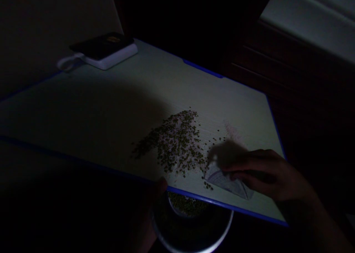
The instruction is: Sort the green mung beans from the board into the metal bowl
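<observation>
Small green beans [180, 142], mixed with fine pale bits, lie in a loose heap on a white board [222, 97] with a blue rim. My right hand [266, 175] pinches a pale, thin sheet [230, 181], apparently folded, its edge against the board just right of the heap. A few stray beans lie beside it. Below the board's near edge, a round metal bowl [227, 223] contains more green beans. My left hand [152, 208], mostly in darkness, is wrapped round the bowl's left side, its thumb up by the board's rim.
At the board's far left corner sits a white box-like device [119, 57] with a dark top and a strap loop [69, 62]. A pinkish smear of powder [231, 131] marks the board's right part. Dark furniture stands behind, and the room is very dim.
</observation>
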Demonstrator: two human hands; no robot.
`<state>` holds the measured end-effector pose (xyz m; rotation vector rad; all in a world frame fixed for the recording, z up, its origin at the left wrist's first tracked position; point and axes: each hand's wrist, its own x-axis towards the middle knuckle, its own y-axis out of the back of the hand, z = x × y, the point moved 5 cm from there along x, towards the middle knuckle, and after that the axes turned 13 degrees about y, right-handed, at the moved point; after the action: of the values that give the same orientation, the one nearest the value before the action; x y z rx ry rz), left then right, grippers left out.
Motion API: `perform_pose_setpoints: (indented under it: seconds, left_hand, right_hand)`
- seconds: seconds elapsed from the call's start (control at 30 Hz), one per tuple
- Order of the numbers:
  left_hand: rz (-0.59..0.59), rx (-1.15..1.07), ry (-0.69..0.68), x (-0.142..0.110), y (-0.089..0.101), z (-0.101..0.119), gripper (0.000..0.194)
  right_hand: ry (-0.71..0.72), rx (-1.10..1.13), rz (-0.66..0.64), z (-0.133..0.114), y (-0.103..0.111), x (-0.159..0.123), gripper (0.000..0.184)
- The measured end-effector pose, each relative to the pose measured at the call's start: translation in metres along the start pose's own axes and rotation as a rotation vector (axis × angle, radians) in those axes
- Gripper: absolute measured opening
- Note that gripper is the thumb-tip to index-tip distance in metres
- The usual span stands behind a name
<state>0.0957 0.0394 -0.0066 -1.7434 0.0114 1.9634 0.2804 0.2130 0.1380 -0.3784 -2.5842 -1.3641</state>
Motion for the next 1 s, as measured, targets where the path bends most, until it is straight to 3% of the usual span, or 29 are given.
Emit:
perform_pose_setpoints:
  seconds: [0.2, 0.37, 0.53, 0.77, 1.0]
  left_hand:
    - [-0.088, 0.081, -0.034, 0.008, 0.002, 0.002, 0.024]
    - [0.01, 0.065, -0.004, 0.01, 0.009, 0.002, 0.022]
    - [-0.109, 0.0, 0.006, -0.001, -0.004, 0.002, 0.024]
    - [-0.116, -0.024, 0.017, -0.007, -0.009, 0.0, 0.018]
    - [-0.13, 0.043, -0.035, 0.01, 0.006, 0.0, 0.024]
  right_hand:
    - [-0.034, -0.039, 0.015, 0.004, 0.005, -0.003, 0.019]
    - [-0.015, -0.022, -0.016, 0.002, 0.001, -0.002, 0.02]
    - [0.0, 0.008, -0.012, -0.001, 0.001, 0.0, 0.022]
    - [0.015, 0.061, -0.037, -0.004, -0.003, 0.003, 0.024]
    - [0.022, 0.053, -0.022, -0.004, -0.002, 0.002, 0.023]
